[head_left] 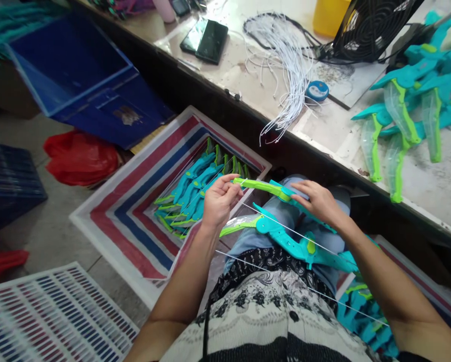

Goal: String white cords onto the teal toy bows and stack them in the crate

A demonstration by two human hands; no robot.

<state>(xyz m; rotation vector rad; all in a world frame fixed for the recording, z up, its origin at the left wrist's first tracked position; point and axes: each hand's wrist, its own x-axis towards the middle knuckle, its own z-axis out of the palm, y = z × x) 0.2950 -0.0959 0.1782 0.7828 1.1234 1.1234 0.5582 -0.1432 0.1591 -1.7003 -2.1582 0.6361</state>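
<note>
My left hand (221,197) pinches the lime-green tip of a turquoise toy bow (261,186), where a bit of white string shows. Farther along the same bow, my right hand (313,200) is closed around its turquoise part near the green limb's joint. A second toy bow (285,237) lies across my lap just below, with a clear and green limb at its left end. White string (291,230) stretches over it, and another length runs lower across my shirt. My fingers partly hide the held bow's tip.
Several bows (195,188) lie in a striped-lined crate (130,211) at my left; more (368,322) are low at right. The bench (244,95) holds a bundle of white strings (293,65), a blue round tin (317,91), a fan (372,27) and piled bows (417,100).
</note>
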